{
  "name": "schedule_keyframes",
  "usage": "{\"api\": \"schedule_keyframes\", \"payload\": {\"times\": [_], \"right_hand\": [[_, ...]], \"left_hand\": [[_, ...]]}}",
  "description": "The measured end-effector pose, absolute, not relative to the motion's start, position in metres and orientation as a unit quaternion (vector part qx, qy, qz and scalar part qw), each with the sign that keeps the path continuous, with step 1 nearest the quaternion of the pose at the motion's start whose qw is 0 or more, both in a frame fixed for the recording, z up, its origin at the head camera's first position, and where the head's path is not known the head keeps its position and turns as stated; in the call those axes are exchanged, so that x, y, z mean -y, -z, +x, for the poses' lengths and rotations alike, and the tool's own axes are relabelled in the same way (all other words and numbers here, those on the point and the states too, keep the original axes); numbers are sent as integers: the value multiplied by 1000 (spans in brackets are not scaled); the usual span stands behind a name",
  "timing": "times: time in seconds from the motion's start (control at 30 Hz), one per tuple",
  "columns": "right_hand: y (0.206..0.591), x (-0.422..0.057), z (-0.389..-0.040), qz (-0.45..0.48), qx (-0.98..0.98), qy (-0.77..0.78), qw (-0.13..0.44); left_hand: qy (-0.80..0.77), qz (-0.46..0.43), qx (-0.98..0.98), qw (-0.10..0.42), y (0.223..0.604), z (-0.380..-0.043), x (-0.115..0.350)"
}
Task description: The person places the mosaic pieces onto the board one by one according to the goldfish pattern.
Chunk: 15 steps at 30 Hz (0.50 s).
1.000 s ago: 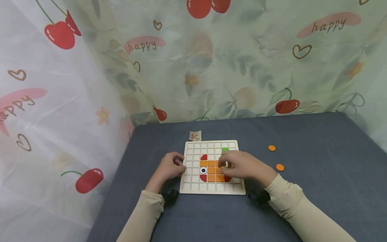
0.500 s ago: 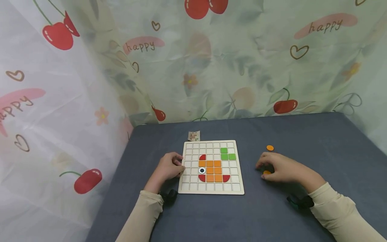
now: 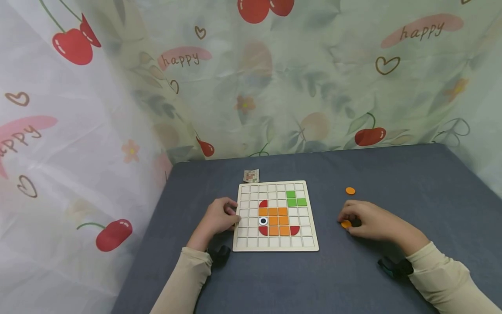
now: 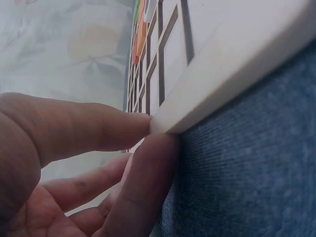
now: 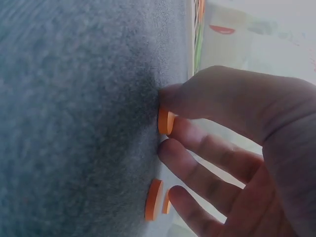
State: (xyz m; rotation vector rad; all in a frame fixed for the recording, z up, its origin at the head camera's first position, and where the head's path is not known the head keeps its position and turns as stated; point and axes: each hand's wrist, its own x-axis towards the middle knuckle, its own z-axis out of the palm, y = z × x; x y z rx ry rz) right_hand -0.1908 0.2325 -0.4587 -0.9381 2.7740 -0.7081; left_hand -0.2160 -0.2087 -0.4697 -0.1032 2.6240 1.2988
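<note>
My left hand (image 3: 217, 216) holds the left edge of a pale grid board (image 3: 274, 246), thumb and forefinger pinching its rim in the left wrist view. Set in the board are orange squares (image 3: 278, 220), three green squares (image 3: 291, 202), red rounded corner pieces (image 3: 294, 230) and a white eye piece (image 3: 263, 221). To the right of the board, my right hand (image 3: 368, 220) is low on the table. It pinches an orange disc (image 5: 165, 121) between thumb and forefinger, beside the cloth. Its other fingers are bent and hold nothing.
Beyond my right hand lies a loose orange disc (image 3: 350, 190). In the right wrist view two orange pieces (image 5: 154, 200) lie under the fingers. A small patterned card (image 3: 251, 175) touches the board's far edge. A printed curtain (image 3: 298, 87) stands behind the dark table (image 3: 412, 187).
My right hand has moved from over the board to the right, onto an orange disc, and now pinches it. Green squares it covered are in view. The left hand has stayed at the edge.
</note>
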Motion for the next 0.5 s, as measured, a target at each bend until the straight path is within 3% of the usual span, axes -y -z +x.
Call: {"api": "schedule_keyframes", "payload": {"times": [0.5], "right_hand": [[450,-184,-200,-338,-907,252,24]], "left_hand": [[-447,-32,-888,106,468,-215,209]]}}
